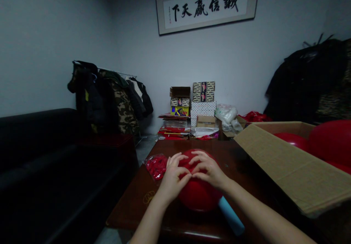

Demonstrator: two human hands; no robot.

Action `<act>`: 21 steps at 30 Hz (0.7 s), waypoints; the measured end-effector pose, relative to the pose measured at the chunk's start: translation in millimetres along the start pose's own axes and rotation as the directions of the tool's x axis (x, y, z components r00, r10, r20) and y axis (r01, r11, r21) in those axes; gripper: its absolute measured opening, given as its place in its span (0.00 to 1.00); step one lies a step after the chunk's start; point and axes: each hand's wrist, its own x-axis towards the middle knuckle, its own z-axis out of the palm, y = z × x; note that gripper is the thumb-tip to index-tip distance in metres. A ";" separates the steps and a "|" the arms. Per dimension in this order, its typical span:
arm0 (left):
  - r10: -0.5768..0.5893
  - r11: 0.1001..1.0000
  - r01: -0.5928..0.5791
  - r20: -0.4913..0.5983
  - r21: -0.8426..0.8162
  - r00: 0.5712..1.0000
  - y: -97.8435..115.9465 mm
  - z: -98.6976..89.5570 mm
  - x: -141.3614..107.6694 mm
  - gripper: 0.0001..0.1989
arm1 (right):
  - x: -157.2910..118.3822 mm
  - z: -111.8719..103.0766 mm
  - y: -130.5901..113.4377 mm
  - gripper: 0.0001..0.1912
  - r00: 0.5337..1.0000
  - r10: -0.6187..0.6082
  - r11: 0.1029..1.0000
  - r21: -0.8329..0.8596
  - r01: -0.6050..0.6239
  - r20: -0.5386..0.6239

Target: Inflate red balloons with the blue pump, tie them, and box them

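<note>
A red inflated balloon is just above or on the dark wooden table in front of me. My left hand and my right hand meet over it, thumb tips and forefingers pinched together almost touching. They appear to grip the balloon's neck, which the fingers hide. The other fingers of both hands curve over its top. A light blue tube, perhaps a hand pump, lies beside the balloon under my right forearm. Left of my left hand is a clear plastic bag of uninflated red balloons.
An open cardboard box holding large red balloons stands at the right. The table has a black sofa to its left. Stacked boxes stand by the back wall, and clothes hang on a rack.
</note>
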 end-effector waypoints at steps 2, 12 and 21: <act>0.000 1.000 0.000 0.023 -0.008 1.000 0.4 -0.9 1.0 0.05 | -0.2 -0.2 -0.6 0.04 1.000 -0.007 1.000 -0.005 0.007 -0.002; -0.042 0.999 0.043 0.032 -0.028 0.999 -1.3 3.8 4.3 0.05 | 1.7 -1.9 -1.2 0.04 0.996 -0.072 0.991 -0.109 0.077 0.047; 0.041 0.982 -0.022 -0.103 0.185 0.994 10.2 2.7 4.8 0.07 | 0.4 -7.1 -2.7 0.05 0.999 -0.005 0.952 -0.305 0.021 0.053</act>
